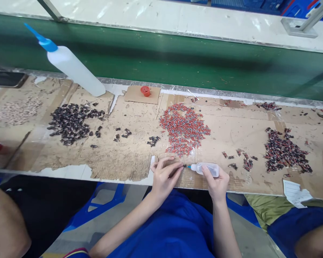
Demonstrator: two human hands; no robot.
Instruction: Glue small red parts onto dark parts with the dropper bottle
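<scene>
Between thumb and fingertips, my left hand (163, 175) pinches a small dark part (185, 166) too tiny to make out fully. My right hand (218, 182) is wrapped round a small clear squeeze bottle (210, 168) lying almost level. Its thin blue-green tip points left and meets or nearly meets the dark part. Beyond my hands spreads a pile of small red parts with pale ends (184, 129). To the left is a heap of small black parts (70, 123), with a few loose clusters nearer me. On the right lies a heap of red-and-black joined pieces (286, 152).
A large white bottle with a blue nozzle (76, 71) stands at the back left. Near it, a red cup (145, 91) rests on a cardboard square (129, 94). Torn cardboard (123, 154) covers the bench. A green wall (161, 66) rises behind. People sit on both sides.
</scene>
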